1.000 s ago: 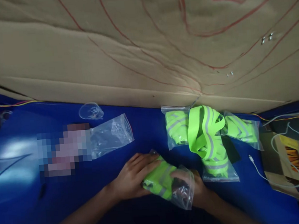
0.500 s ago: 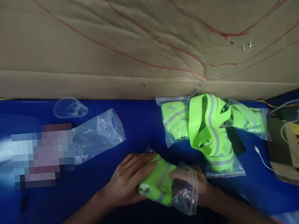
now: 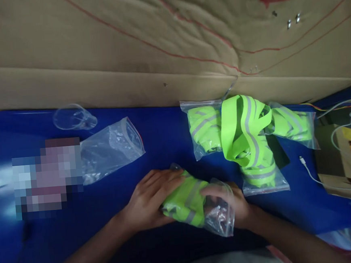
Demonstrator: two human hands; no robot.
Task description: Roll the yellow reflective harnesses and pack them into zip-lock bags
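Observation:
My left hand [image 3: 152,198] lies over the left end of a folded neon green reflective strap [image 3: 185,201] and presses it, fingers together. My right hand [image 3: 229,202] grips the mouth of a clear zip bag [image 3: 220,217] that partly covers the strap's right end. Both rest on the blue table [image 3: 164,144] near its front edge.
An empty clear zip bag [image 3: 110,148] and a clear cup [image 3: 72,117] lie at the left. Bagged green straps [image 3: 204,131] and a loose strap [image 3: 244,130] sit at the back right. A white cable [image 3: 312,175] and a cardboard box [image 3: 344,158] are far right. A cardboard wall [image 3: 156,48] stands behind.
The hands hold the same grip on strap and bag. The bag has slid a little further over the strap. The view has shifted so everything sits slightly higher and to the left.

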